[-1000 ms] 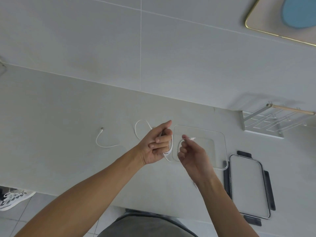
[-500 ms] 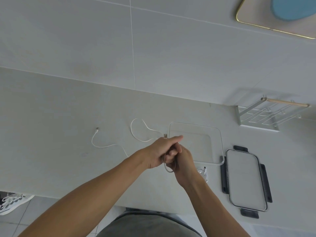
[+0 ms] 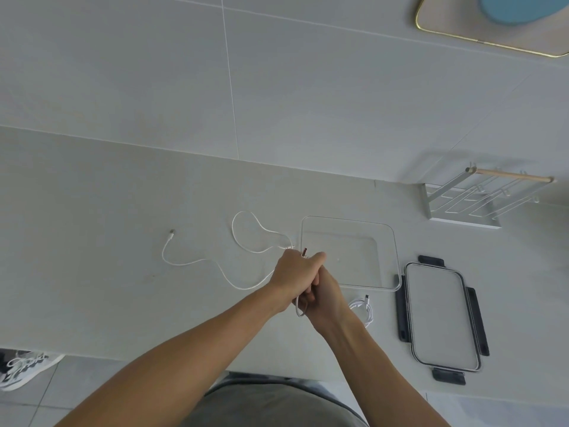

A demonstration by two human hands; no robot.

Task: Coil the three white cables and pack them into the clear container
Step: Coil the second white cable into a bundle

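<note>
My left hand (image 3: 295, 271) and my right hand (image 3: 323, 298) are pressed together at the near left corner of the clear container (image 3: 395, 257), both closed on a small bundle of white cable (image 3: 299, 311) whose loop hangs below the fists. A reddish plug tip pokes out above my left thumb. A second white cable (image 3: 197, 261) lies loose on the counter to the left, winding toward my left hand. A third white cable (image 3: 363, 308) lies coiled on the counter just right of my right wrist. The container holds nothing that I can see.
The container's lid (image 3: 440, 315), clear with dark clips, lies flat to the right of the container. A white wire rack with a wooden bar (image 3: 474, 198) stands at the back right against the wall. The counter's front edge runs below my forearms; a shoe (image 3: 21, 368) is on the floor.
My hands have come together from apart and dropped toward the near corner of the container, closing over the cable loops. The coiled cable beside my right wrist has come into view.
</note>
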